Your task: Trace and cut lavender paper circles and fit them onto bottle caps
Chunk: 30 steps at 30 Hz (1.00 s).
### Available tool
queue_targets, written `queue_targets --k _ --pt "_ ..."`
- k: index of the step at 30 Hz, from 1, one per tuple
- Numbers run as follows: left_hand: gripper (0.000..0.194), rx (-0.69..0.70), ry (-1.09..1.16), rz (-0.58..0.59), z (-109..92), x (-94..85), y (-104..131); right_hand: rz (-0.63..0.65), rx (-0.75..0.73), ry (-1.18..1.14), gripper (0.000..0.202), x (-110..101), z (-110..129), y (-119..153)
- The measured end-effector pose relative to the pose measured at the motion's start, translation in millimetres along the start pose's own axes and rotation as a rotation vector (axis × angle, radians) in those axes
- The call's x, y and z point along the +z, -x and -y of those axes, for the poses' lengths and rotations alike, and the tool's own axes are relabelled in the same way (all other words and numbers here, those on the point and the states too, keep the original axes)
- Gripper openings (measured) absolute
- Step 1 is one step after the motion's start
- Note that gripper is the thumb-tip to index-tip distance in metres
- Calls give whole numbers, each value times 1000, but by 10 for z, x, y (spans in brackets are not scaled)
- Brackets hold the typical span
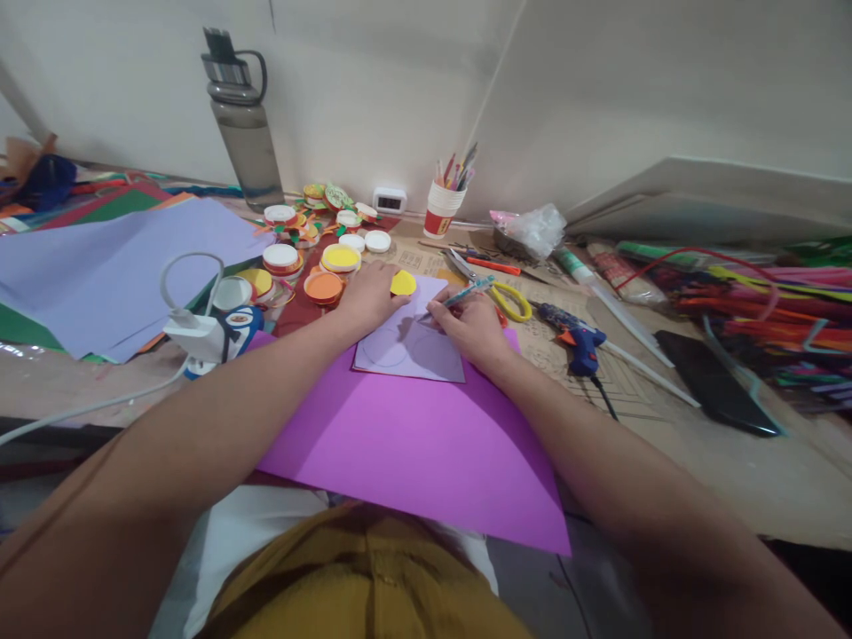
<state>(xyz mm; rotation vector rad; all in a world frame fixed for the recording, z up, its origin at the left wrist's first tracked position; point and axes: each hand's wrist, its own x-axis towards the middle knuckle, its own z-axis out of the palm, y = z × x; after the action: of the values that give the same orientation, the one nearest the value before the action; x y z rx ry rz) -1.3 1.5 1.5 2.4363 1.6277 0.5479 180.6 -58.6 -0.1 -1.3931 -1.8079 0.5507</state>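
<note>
My right hand [474, 318] is closed around a light-blue patterned pen [469, 291], its tip down at a small lavender sheet [432, 362]. Faint circle outlines show on that sheet. My left hand [369, 295] lies on the sheet's left side, thumb apart from the fingers. Touching or just beside its fingertips is a yellow disc [403, 283]; whether the fingers press on it I cannot tell. Under the small sheet spreads a large purple sheet [413, 453]. Scissors with yellow handles [511, 303] lie just beyond my right hand, partly hidden by it.
Round lids [324, 287] and a tall water bottle [246, 142] stand to the left, near a charger [196, 337] and lavender paper [126, 257]. Behind is a paper cup of pencils [443, 209]. Rightward lie a glue gun [582, 344], a phone [715, 382] and pipe cleaners [785, 311].
</note>
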Motion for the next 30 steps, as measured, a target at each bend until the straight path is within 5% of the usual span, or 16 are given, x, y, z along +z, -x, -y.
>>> queue_targets --k 8,14,23,30 --pt "53 -2 46 -22 -14 -23 2 -41 -7 -85 20 -15 -13 -14" --pt "55 -23 137 -128 -8 -89 -80 -233 69 -222 21 -138 0 -71" --pt "48 -94 197 -203 63 -264 -153 -342 -47 -165 15 -277 -58 -118" --pt "47 56 132 59 81 -643 -99 -249 -80 -171 15 -260 -42 -87"
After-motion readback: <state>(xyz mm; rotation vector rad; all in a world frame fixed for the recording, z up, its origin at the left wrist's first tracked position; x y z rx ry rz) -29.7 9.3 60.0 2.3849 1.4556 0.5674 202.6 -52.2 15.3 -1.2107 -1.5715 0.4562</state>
